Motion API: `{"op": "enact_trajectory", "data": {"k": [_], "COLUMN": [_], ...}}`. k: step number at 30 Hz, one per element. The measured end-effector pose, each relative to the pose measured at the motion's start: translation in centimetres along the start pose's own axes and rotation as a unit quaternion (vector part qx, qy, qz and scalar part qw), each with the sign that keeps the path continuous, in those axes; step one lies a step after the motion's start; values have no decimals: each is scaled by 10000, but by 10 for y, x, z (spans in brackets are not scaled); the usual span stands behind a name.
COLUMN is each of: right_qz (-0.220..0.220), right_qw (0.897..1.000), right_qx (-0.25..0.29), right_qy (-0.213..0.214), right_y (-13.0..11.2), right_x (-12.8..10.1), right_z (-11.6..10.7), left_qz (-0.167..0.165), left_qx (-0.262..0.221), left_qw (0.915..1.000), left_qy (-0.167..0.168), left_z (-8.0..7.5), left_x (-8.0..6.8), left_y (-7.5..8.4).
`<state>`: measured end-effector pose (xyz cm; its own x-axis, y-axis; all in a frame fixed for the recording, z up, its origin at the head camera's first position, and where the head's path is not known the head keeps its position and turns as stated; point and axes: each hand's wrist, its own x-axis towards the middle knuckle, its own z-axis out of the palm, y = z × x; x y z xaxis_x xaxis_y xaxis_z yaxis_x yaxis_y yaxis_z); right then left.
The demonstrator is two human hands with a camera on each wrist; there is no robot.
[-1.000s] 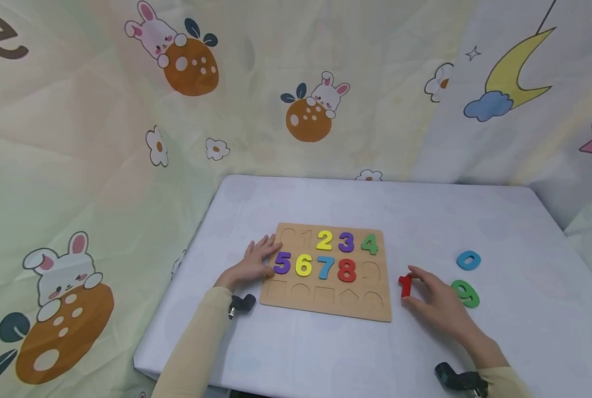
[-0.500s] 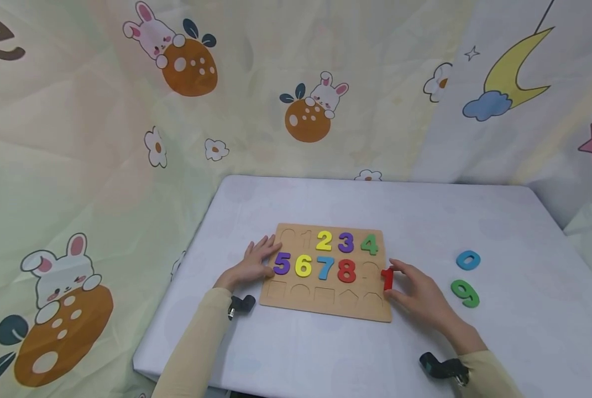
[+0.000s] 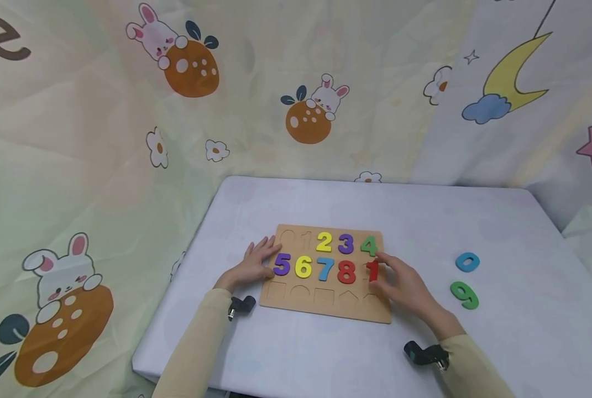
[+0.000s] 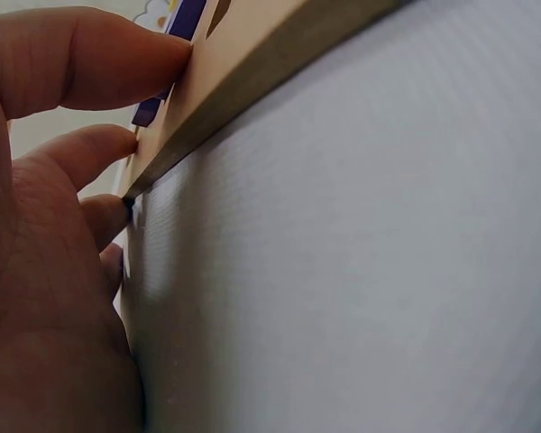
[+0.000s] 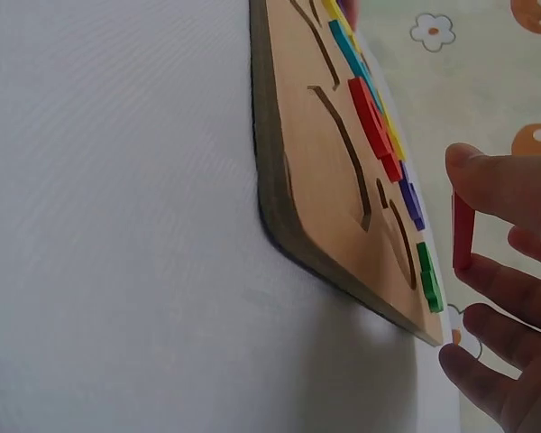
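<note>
Moved over the board (image 3: 325, 309), red 1 (image 3: 372, 271) sits in the right hand's (image 3: 402, 287) grip.

head: high, looks forward and down, whole counter (image 3: 325, 354) and puzzle board (image 3: 325, 307) in frame
left wrist: at counter level, tight on board's left edge (image 4: 252, 86)
right wrist: low, close, along board's right edge (image 5: 279, 198)
shared: the board, in all three

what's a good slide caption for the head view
Right hand holds a red 1 over the wooden number board while the left hand steadies its edge.
</note>
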<state>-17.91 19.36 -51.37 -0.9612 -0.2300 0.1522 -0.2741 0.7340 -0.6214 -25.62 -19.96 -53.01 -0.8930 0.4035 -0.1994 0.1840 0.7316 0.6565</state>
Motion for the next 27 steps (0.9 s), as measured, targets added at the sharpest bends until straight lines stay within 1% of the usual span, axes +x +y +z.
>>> {"op": "enact_trajectory", "data": {"k": [6, 13, 19, 27], "right_qz": [-97, -27, -136, 64], "right_qw": [9999, 9996, 9995, 9994], "right_qx": [-78, 110, -31, -7], "right_qy": [-56, -268, -276, -336], "right_y": [-2, -10, -20, -23], "right_x": [11, 21, 33, 50], "right_z": [2, 10, 19, 23], "left_qz": [12, -23, 51, -9], "left_qx": [49, 17, 56, 32], "left_qw": [10000, 10000, 10000, 10000], "left_qy": [-7, 4, 26, 28], "left_z": [-2, 1, 1, 1], "left_x": [-1, 0, 2, 1], "left_y": [1, -1, 0, 1]}}
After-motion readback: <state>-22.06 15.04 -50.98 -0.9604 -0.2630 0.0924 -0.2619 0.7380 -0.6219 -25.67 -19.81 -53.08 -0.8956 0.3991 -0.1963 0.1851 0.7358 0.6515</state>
